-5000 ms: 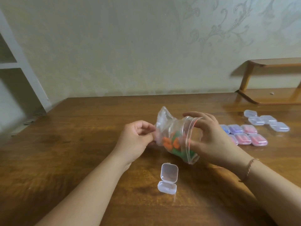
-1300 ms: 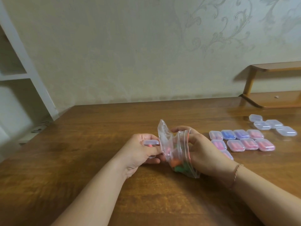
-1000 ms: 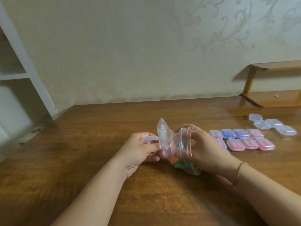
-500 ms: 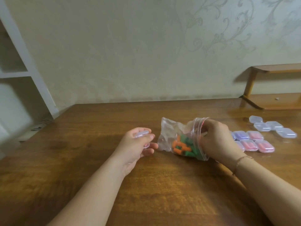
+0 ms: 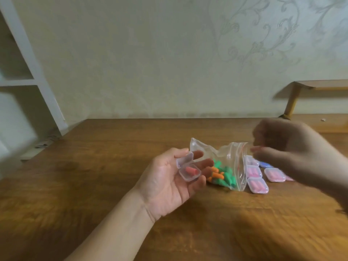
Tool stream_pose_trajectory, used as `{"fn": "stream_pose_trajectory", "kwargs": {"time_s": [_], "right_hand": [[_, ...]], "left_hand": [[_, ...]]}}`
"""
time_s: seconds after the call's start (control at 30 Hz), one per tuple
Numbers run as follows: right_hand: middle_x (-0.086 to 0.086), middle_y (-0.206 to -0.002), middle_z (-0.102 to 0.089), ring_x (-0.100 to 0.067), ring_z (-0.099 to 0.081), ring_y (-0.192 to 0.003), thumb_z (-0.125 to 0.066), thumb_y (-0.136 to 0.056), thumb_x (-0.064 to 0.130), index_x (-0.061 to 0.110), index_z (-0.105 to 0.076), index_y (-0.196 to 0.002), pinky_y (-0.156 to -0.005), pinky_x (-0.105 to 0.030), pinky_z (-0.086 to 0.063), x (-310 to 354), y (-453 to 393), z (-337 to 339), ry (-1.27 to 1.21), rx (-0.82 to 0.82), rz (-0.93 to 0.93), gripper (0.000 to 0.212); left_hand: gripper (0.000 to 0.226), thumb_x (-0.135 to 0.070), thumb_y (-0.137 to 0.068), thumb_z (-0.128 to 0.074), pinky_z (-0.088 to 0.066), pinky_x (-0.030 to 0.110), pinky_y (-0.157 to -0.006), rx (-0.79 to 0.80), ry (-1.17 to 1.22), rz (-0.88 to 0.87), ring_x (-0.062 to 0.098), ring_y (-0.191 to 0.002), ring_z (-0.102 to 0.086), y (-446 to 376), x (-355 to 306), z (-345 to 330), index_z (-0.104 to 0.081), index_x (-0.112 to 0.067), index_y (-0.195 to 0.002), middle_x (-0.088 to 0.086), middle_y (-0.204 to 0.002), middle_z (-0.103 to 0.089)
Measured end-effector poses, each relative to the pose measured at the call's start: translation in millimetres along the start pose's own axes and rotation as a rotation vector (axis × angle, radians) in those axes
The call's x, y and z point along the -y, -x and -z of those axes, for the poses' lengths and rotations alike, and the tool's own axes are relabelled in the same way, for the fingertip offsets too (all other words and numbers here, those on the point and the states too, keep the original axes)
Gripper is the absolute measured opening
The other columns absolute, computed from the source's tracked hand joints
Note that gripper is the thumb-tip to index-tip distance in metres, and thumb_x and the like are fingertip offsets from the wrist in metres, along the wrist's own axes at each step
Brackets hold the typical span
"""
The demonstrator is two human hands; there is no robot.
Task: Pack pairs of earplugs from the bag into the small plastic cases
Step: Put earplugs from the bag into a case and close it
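Left hand: I see it palm up, cradling an open case with a red earplug inside.
Right hand: blurred, raised right of the bag; I cannot tell its grip.
Bag: lying mid-counter.

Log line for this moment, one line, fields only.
left hand: holds open case, orange earplug inside | right hand: raised, blurred, grip unclear | bag: open on table | filled cases: right

No legible text, labels, brand marks or numbers anywhere in view. Bag, open case and closed cases on the desk carry no readable print. Wall shows ornament only.
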State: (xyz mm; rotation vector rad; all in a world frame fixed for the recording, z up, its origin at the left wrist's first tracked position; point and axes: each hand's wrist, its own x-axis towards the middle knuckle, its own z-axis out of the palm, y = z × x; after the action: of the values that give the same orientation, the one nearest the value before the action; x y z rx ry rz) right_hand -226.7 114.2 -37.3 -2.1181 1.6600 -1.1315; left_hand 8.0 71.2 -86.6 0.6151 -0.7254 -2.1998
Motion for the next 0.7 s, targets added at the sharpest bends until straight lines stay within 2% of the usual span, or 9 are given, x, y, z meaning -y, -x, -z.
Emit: {"fn": "stream_pose_trajectory", "kwargs": {"time_s": [0.07, 0.17, 0.3, 0.4, 0.47, 0.53, 0.57, 0.63, 0.7], "right_hand": [[0.005, -0.069, -0.064, -0.008, -0.058, -0.057, -0.074, -0.077, 0.012, 0.026, -0.062, -0.072, -0.05, -0.017, -0.046, 11, 5, -20, -0.094, 0.05, 0.094, 0.02], [0.022, -0.078, -0.066, -0.005, -0.061, -0.067, -0.078, -0.076, 0.023, 0.033, -0.067, -0.079, -0.053, -0.01, -0.043, 18, 10, -44, -0.082, 0.034, 0.154, 0.014], [0.02, -0.083, -0.069, -0.007, -0.062, -0.078, -0.075, -0.08, 0.026, 0.035, -0.071, -0.083, -0.055, -0.011, -0.044, 22, 15, -58, -0.222, 0.009, 0.154, 0.01], [0.025, -0.077, -0.065, 0.001, -0.06, -0.065, -0.072, -0.083, 0.025, 0.034, -0.074, -0.087, -0.047, -0.008, -0.037, 24, 18, -65, -0.188, -0.046, 0.166, 0.009], [0.025, -0.074, -0.064, 0.001, -0.059, -0.061, -0.072, -0.083, 0.03, 0.03, -0.073, -0.087, -0.048, -0.005, -0.035, 29, 21, -70, -0.167, -0.09, 0.187, 0.004], [0.02, -0.076, -0.067, -0.008, -0.06, -0.066, -0.069, -0.082, 0.043, 0.032, -0.071, -0.087, -0.052, -0.011, -0.041, 31, 24, -76, -0.084, -0.111, 0.2, 0.012], [0.018, -0.075, -0.067, -0.01, -0.06, -0.067, -0.068, -0.083, 0.047, 0.033, -0.07, -0.086, -0.052, -0.016, -0.044, 29, 25, -79, -0.025, -0.121, 0.201, 0.015], [0.017, -0.073, -0.064, -0.008, -0.058, -0.065, -0.068, -0.082, 0.047, 0.034, -0.07, -0.084, -0.052, -0.029, -0.048, 26, 26, -84, 0.06, -0.153, 0.206, 0.013], [0.02, -0.073, -0.061, -0.004, -0.055, -0.065, -0.069, -0.081, 0.046, 0.035, -0.069, -0.082, -0.051, -0.029, -0.049, 25, 27, -86, 0.101, -0.177, 0.213, 0.011]], "left_hand": [[0.043, -0.022, -0.084, -0.066, -0.058, 0.029, -0.059, 0.029, -0.006, 0.005, 0.026, -0.074, -0.067, -1, 4, 1, -0.062, 0.001, -0.12, 0.025, -0.109, -0.066], [0.036, -0.028, -0.081, -0.06, -0.054, 0.03, -0.053, -0.019, -0.019, -0.05, 0.024, -0.067, -0.064, -5, 11, 1, -0.071, -0.001, -0.101, 0.02, -0.098, -0.068], [0.033, -0.03, -0.08, -0.056, -0.048, 0.029, -0.06, -0.089, 0.056, -0.167, 0.02, -0.063, -0.062, -9, 19, 0, -0.073, -0.006, -0.094, 0.013, -0.085, -0.069], [0.034, -0.034, -0.082, -0.056, -0.049, 0.03, -0.063, -0.119, -0.037, -0.246, 0.02, -0.067, -0.063, -11, 23, 0, -0.072, -0.008, -0.097, 0.012, -0.085, -0.069], [0.035, -0.038, -0.089, -0.052, -0.048, 0.032, -0.07, -0.134, -0.149, -0.308, 0.022, -0.079, -0.065, -11, 24, -1, -0.069, -0.01, -0.101, 0.012, -0.091, -0.071], [0.04, -0.041, -0.096, -0.044, -0.049, 0.031, -0.074, -0.13, -0.217, -0.347, 0.024, -0.086, -0.063, -11, 26, -3, -0.066, -0.009, -0.104, 0.014, -0.093, -0.071], [0.044, -0.044, -0.098, -0.04, -0.051, 0.029, -0.071, -0.121, -0.238, -0.351, 0.023, -0.083, -0.063, -10, 27, -3, -0.064, -0.007, -0.105, 0.014, -0.09, -0.069], [0.052, -0.049, -0.099, -0.037, -0.053, 0.026, -0.065, -0.109, -0.258, -0.345, 0.02, -0.075, -0.063, -11, 28, -4, -0.064, -0.005, -0.107, 0.013, -0.085, -0.067], [0.055, -0.052, -0.098, -0.035, -0.054, 0.026, -0.066, -0.087, -0.265, -0.333, 0.021, -0.075, -0.063, -12, 29, -3, -0.063, -0.005, -0.107, 0.012, -0.085, -0.066]]}}
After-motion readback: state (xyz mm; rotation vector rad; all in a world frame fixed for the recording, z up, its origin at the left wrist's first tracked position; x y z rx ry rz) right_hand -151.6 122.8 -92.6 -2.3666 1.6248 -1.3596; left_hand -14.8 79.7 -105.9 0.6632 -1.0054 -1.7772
